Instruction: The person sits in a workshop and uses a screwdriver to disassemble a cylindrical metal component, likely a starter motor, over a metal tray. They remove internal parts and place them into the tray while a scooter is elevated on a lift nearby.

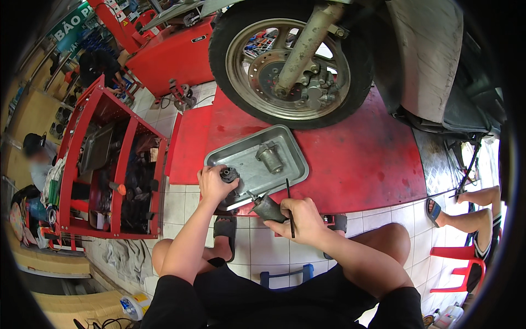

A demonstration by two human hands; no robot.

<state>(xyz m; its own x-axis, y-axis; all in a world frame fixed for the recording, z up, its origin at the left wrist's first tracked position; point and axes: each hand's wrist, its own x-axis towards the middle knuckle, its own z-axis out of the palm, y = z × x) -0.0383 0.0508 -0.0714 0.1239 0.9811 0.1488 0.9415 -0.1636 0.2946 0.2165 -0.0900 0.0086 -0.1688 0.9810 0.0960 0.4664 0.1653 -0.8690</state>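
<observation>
My left hand [215, 185] is closed around a small dark round metal part [228, 175] over the left side of a shallow metal tray [298, 137]. My right hand [304, 220] grips a grey metal cylinder [268, 209], tilted, with thin prongs at its far end, just off the tray's near edge. A thin dark rod [290, 205] also sits in the fingers of this hand; its kind is unclear. Inside the tray lies a second metal part, a stubby cylinder with a flanged end [270, 158], touched by neither hand.
The tray rests on a red platform [350, 164] under a motorbike's front wheel [219, 60]. A red shelf cart [82, 159] with dark parts stands left. Two people are at the left, and another person's legs [466, 219] show right, near a red plastic chair [460, 266].
</observation>
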